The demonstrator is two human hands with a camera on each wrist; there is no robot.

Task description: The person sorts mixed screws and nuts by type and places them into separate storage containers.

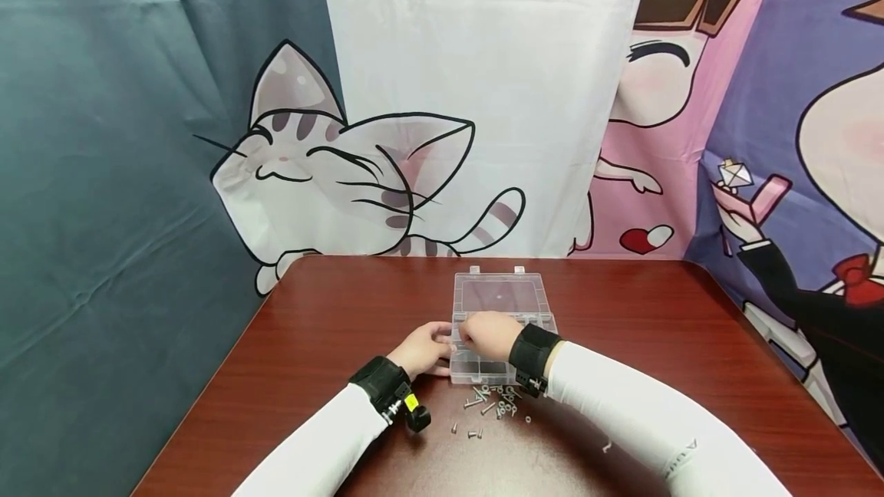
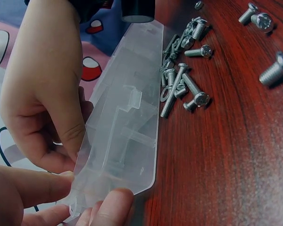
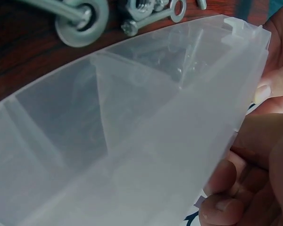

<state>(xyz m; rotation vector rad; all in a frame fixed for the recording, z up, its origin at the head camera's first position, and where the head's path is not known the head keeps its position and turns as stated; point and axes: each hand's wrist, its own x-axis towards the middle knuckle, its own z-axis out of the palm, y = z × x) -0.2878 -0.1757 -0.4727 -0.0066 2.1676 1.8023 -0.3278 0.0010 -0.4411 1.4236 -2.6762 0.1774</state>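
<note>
A clear plastic compartment box (image 1: 500, 296) stands on the table with its lid raised toward the back. At the box's left side, my left hand (image 1: 421, 349) grips the edge, thumb on one face and fingers on the other in the left wrist view. My right hand (image 1: 492, 334) reaches over the compartments with curled fingers (image 3: 221, 209). Whether these fingertips hold a small part is hidden behind the cloudy wall. Close to the box's front edge lies a loose pile of metal screws (image 2: 192, 87), nuts and washers (image 3: 68, 35).
Several stray screws (image 2: 273, 70) lie nearer me on the brown wooden table (image 1: 345, 297). Behind its far edge hangs a printed cloth (image 1: 483, 44) with a cartoon cat. Each wrist carries a black strap (image 1: 533, 351).
</note>
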